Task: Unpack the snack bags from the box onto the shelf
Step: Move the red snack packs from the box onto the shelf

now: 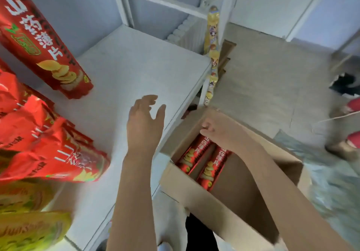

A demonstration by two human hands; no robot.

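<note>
Two red chip bags (190, 158) lie edgewise in the cardboard box (185, 190), long axes pointing away; right hand (218, 133) sits at their far ends (grip unclear), left hand (145, 124) hovers open over the shelf (136, 65)

A shop stockroom: white metal shelf (136, 71) stacked with crisp bags (44, 42), an open carton (181, 184) beside it

Single head-worn wide-angle view, tilted steeply downward, close above the shelf (136, 65) at left; box (194, 198) at right
</note>
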